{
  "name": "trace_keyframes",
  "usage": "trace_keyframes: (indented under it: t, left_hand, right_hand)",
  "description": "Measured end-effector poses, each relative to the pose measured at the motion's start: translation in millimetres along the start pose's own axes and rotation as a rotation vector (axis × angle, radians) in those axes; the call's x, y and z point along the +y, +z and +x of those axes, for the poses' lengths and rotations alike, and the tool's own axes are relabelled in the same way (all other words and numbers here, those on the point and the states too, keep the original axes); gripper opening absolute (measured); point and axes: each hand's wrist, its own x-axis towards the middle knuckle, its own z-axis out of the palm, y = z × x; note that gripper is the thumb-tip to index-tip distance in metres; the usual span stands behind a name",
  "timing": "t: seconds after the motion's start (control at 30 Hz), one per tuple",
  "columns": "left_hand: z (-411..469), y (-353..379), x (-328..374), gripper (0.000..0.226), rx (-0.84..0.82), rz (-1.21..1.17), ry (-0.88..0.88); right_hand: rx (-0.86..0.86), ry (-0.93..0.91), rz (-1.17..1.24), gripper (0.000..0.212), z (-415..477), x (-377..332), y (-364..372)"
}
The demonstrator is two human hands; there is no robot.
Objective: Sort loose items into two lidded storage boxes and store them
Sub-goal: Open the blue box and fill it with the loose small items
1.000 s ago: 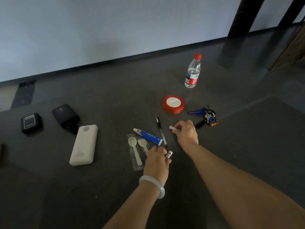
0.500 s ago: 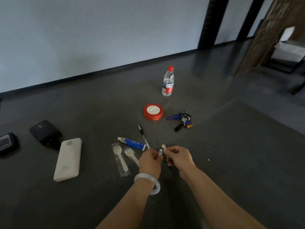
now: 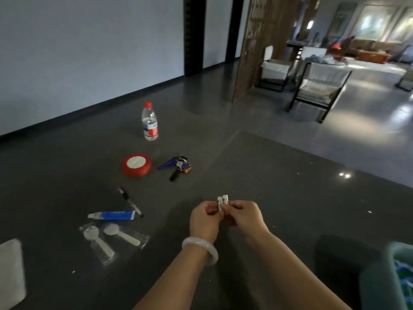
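Head view, item held: two small white pieces (image 3: 222, 200), stubby, long axes upright, side by side. Your left hand (image 3: 205, 220) and right hand (image 3: 244, 217) pinch them, fingers (image 3: 213, 210) curled. Teal box (image 3: 377, 280), rounded rim, lies right of the fingers and nearer you; your right hand is closer. Slim pen (image 3: 130, 202) and blue tube (image 3: 111, 215) lie left.
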Motion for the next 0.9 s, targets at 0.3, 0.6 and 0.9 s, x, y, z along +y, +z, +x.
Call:
trace_keyframes:
  t: [0.3,0.6,0.9]
  left_hand:
    - [-64.4,131.5,39.9,0.024,-0.272,0.088,0.202]
    - [-131.7,237.4,38.6,0.028,-0.524,0.133,0.301]
    - [-152.1,277.9,13.3,0.034,-0.378,0.561,0.403]
  right_hand:
    - [0.270,-0.018,-0.064,0.013,-48.2,11.2,-151.9]
    - [0.448,0.004,-0.034,0.018,-117.6,39.8,-267.8]
    - [0.689,0.209,0.027,0.028,-169.6,93.2,-358.9]
